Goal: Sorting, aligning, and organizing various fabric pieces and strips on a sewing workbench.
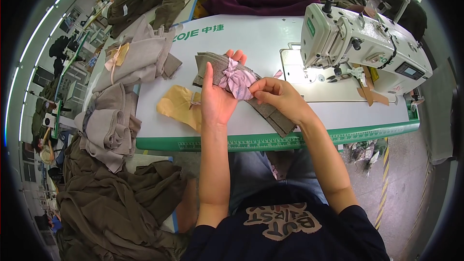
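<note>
A stack of brown-grey cloth pieces (205, 65) is bound round with a pink striped cloth strip (237, 78). My left hand (218, 101) cradles this bundle palm up, its thumb raised and its fingertips showing past the far edge. At the bundle's right side my right hand (280, 99) pinches the pink strip between thumb and fingers. More long brown-grey pieces (275, 118) slant across the table under my right hand. Left of my left wrist lies a yellow paper pattern piece (179, 106), partly covered by the wrist.
A white sewing machine (357, 43) stands at the right, with scissors (338, 77) by its needle area. Folded grey cloth (130, 60) is piled at the left, dark brown cloth (116, 193) below it. Purple cloth (261, 2) lies along the far edge. A green ruled edge (270, 142) borders the table's front.
</note>
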